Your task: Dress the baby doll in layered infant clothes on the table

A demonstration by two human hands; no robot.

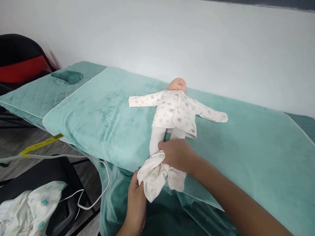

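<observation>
A baby doll point(177, 84) lies on its back on a teal towel point(103, 114), arms spread, in a white printed top point(176, 111) and white leggings. Bunched white printed trousers point(154, 178) sit at the doll's feet near the towel's front edge. My left hand point(135, 205) comes up from below and grips the trousers' lower end, fingers closed on the cloth. My right hand point(176, 154) reaches in from the right and pinches the trousers' upper edge over the doll's shins.
The towel covers a quilted teal massage table point(31, 98) with a face hole point(67, 77), against a white wall. A black and red chair point(19, 62) stands at far left. Below left are a white cable point(98, 193), a yellow tape point(40, 144) and printed cloth point(29, 206).
</observation>
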